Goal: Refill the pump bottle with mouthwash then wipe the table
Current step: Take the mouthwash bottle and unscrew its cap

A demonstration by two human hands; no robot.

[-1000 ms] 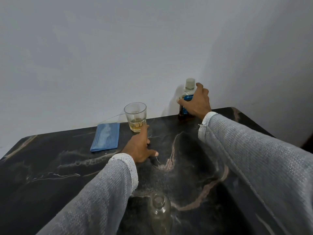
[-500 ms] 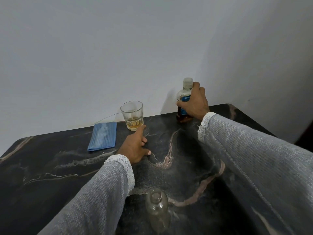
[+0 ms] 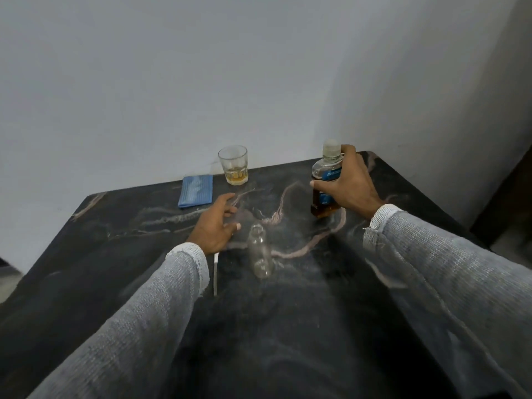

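Note:
My right hand [image 3: 347, 182] grips the mouthwash bottle [image 3: 325, 180], which has a blue label, a clear cap and amber liquid low down; it is just above the dark marbled table [image 3: 115, 254]. The empty clear pump bottle [image 3: 260, 253] stands open-necked in the table's middle, without its pump. My left hand [image 3: 217, 226] lies on the table just left of it, fingers spread and relaxed. A thin white tube [image 3: 215, 273], maybe the pump's, lies by my left wrist. A folded blue cloth [image 3: 196, 190] lies at the back.
A glass tumbler [image 3: 233, 165] with a little amber liquid stands at the back beside the cloth. White walls close the table on the far side and right. The table's left edge drops off near the floor [image 3: 8, 280].
My right hand has brought the mouthwash bottle from the back corner toward me. My left hand has drawn back from the tumbler to beside the pump bottle. The view has tilted down.

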